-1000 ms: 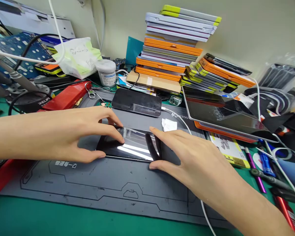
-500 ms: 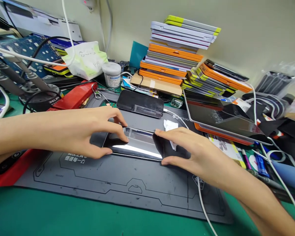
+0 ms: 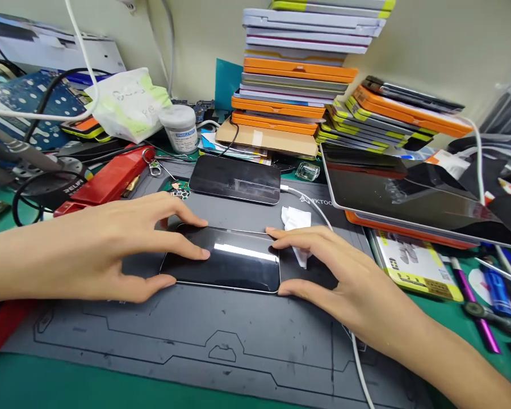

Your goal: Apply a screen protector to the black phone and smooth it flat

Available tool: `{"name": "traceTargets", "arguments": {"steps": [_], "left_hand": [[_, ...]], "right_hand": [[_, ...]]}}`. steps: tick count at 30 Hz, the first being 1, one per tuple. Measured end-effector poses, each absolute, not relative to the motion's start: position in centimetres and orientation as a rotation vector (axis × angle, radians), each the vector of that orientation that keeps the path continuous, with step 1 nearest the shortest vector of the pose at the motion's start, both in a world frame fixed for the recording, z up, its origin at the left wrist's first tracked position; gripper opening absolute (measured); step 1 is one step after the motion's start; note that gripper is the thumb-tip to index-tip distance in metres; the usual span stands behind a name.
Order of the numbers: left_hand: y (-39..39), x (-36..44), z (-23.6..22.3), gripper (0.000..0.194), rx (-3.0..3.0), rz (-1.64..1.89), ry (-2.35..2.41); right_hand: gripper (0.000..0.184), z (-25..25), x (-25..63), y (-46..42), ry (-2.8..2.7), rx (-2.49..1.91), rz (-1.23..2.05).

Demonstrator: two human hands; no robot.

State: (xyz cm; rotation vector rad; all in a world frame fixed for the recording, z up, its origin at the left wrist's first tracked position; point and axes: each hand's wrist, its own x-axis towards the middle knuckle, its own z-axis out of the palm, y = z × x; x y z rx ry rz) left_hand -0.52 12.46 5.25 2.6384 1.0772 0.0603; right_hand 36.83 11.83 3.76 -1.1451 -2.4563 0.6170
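A black-screened smartphone (image 3: 234, 267) lies face up on the grey work mat (image 3: 187, 335), a bright reflection across its glass. My left hand (image 3: 140, 250) grips its left end, thumb on the near edge, one fingertip on the screen and another at the far edge. At the right end, my right hand (image 3: 323, 255) pinches the phone between thumb and fingers at the two corners. Behind it lies a second dark phone (image 3: 234, 179) with a white cable (image 3: 309, 199) plugged into its right end. A crumpled white tissue (image 3: 296, 218) sits beside my right fingers.
Orange and grey flat boxes (image 3: 298, 71) are stacked at the back. A tablet (image 3: 400, 193) leans on boxes at right, near a purple pen-like tool (image 3: 474, 307). On the left are a red tool (image 3: 111, 176), a white jar (image 3: 179, 128) and a small circuit board (image 3: 179, 190).
The view has come closer and shifted. Both hands still hold the phone at its ends; the reflection on its screen has moved up and become shorter.
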Motion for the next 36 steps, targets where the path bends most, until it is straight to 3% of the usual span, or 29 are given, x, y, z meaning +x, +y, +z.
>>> {"name": "traceTargets", "arguments": {"steps": [11,36], "left_hand": [[11.8,-0.5,3.9,0.045,2.744,0.301,1.028],[11.6,-0.2,4.1,0.049,2.770,0.291,1.007]], "right_hand": [[0.047,3.5,37.2,11.6,-2.564,-1.112,0.526],[0.049,3.6,37.1,11.2,-2.639,-1.117,0.408]]}}
